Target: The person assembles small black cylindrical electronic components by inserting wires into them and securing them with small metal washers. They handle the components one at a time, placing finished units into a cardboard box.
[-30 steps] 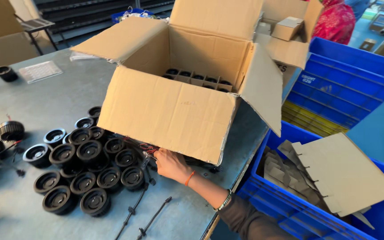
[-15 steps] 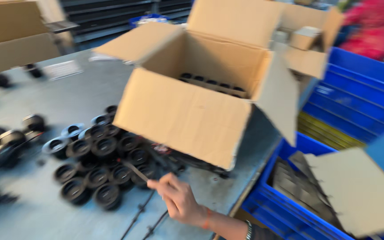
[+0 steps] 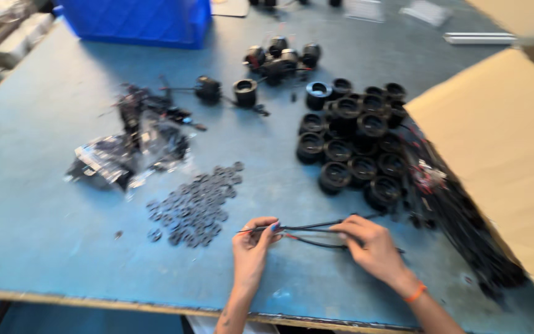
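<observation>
Both my hands hold a thin black cable (image 3: 307, 227) with a red tip just above the blue table (image 3: 44, 216). My left hand (image 3: 251, 247) pinches one end between thumb and fingers. My right hand (image 3: 372, 244), with an orange band on its wrist, grips the cable farther right. A cluster of black round parts (image 3: 353, 145) lies behind the hands. A heap of small black washers (image 3: 196, 204) lies to the left of my left hand.
A large cardboard box (image 3: 502, 154) stands at the right, with a pile of black cables (image 3: 458, 210) along its base. Clear bags of dark parts (image 3: 125, 154) lie at the left. A blue crate (image 3: 140, 21) sits at the back. The table's front edge runs just below my wrists.
The view has swung left from the open box to the table. My right hand has drawn a cable out of the pile by the box, and my left hand has come in and taken its other end.
</observation>
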